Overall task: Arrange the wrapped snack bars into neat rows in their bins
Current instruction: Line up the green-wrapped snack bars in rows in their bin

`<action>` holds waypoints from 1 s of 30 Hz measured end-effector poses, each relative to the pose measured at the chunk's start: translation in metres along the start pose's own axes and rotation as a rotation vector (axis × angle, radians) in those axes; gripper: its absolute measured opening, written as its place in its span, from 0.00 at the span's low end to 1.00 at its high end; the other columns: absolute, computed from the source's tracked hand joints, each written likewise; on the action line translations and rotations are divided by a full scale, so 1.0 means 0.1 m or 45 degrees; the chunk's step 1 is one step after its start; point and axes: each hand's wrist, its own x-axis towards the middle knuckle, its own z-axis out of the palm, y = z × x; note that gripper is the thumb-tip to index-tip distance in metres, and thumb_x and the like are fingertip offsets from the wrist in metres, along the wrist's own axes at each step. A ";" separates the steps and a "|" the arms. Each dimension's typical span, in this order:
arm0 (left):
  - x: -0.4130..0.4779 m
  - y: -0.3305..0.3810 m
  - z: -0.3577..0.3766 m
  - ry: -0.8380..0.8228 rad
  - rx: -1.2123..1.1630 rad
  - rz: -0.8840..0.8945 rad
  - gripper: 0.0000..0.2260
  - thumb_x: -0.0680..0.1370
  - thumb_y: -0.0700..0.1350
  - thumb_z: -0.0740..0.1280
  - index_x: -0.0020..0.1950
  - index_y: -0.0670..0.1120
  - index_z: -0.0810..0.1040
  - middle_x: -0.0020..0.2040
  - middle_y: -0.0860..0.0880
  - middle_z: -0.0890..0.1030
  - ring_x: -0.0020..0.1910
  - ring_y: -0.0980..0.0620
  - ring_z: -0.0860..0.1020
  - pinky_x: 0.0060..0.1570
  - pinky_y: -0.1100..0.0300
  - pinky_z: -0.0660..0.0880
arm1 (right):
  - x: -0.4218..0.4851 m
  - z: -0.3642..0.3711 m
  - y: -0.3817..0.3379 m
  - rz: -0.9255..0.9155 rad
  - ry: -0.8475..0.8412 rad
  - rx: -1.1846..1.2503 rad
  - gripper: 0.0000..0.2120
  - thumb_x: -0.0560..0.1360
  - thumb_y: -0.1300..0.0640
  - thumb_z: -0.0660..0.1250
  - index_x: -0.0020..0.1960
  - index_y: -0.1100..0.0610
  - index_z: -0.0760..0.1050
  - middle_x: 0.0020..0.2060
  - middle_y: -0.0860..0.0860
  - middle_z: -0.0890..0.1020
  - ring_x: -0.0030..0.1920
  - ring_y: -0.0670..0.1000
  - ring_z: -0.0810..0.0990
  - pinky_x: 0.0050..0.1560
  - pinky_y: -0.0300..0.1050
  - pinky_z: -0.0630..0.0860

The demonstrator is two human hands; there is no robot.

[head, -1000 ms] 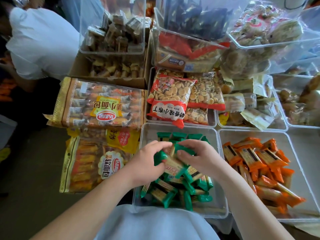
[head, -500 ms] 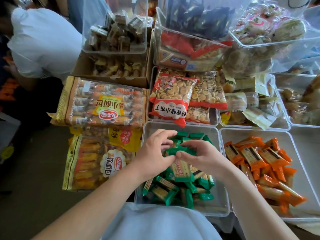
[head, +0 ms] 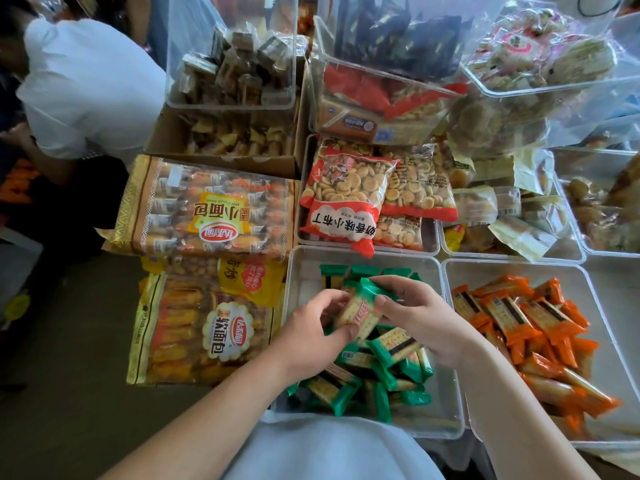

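Barely begun: a short row of green bars (head: pixel 362 271) lines the bin's (head: pixel 300 271) 12 o'clock edge, while the heap (head: pixel 367 379) toward 6 o'clock and the orange bars (head: pixel 526 323) at 3 o'clock lie jumbled. The left hand (head: pixel 310 332) and right hand (head: pixel 420 320) share a pinching grip on a green bar (head: pixel 360 311) mid-bin.

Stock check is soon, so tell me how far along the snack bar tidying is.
Barely begun. Done: a short row of green bars lines the far end of their bin. In hand: left hand and right hand hold one green bar above it. Left: the loose green pile nearer the person, and all the jumbled orange bars in the neighbouring bin.
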 end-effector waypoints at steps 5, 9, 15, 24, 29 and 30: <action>0.00 -0.05 -0.06 0.010 0.054 0.012 0.17 0.80 0.50 0.72 0.66 0.64 0.75 0.58 0.64 0.81 0.59 0.65 0.78 0.63 0.59 0.77 | 0.02 -0.08 0.01 -0.032 -0.117 -0.225 0.18 0.79 0.60 0.72 0.67 0.48 0.78 0.57 0.45 0.86 0.59 0.47 0.84 0.65 0.54 0.80; 0.01 -0.07 -0.10 0.057 0.084 0.051 0.18 0.79 0.49 0.74 0.67 0.62 0.77 0.58 0.64 0.82 0.59 0.65 0.79 0.62 0.62 0.76 | 0.08 -0.01 -0.05 -0.136 -0.014 -0.517 0.23 0.73 0.53 0.78 0.67 0.47 0.79 0.55 0.40 0.85 0.55 0.41 0.84 0.62 0.49 0.81; 0.04 -0.26 -0.42 0.417 0.351 -0.006 0.20 0.79 0.45 0.74 0.70 0.53 0.76 0.58 0.57 0.76 0.54 0.56 0.77 0.49 0.63 0.78 | 0.37 0.17 -0.16 -0.199 0.175 -0.691 0.24 0.72 0.53 0.77 0.67 0.47 0.77 0.56 0.44 0.81 0.54 0.46 0.81 0.46 0.30 0.74; 0.02 -0.51 -0.53 0.328 0.328 -0.160 0.23 0.78 0.47 0.73 0.72 0.54 0.74 0.60 0.56 0.76 0.56 0.52 0.78 0.57 0.52 0.80 | 1.17 0.82 0.07 -0.297 0.149 -1.129 0.27 0.76 0.52 0.75 0.73 0.49 0.73 0.68 0.46 0.77 0.70 0.52 0.71 0.67 0.51 0.74; -0.01 -0.60 -0.54 0.288 0.341 -0.216 0.24 0.79 0.50 0.72 0.74 0.56 0.72 0.59 0.57 0.74 0.51 0.57 0.77 0.53 0.57 0.79 | 1.26 0.99 0.42 -0.415 0.328 -1.528 0.26 0.72 0.56 0.75 0.70 0.51 0.75 0.62 0.53 0.75 0.59 0.58 0.75 0.51 0.53 0.79; -0.03 -0.61 -0.54 0.288 0.327 -0.219 0.24 0.79 0.50 0.72 0.74 0.56 0.71 0.58 0.58 0.74 0.49 0.58 0.77 0.52 0.57 0.80 | 1.27 0.99 0.46 -0.418 0.417 -1.529 0.27 0.71 0.56 0.76 0.68 0.52 0.74 0.60 0.54 0.75 0.56 0.58 0.75 0.50 0.53 0.79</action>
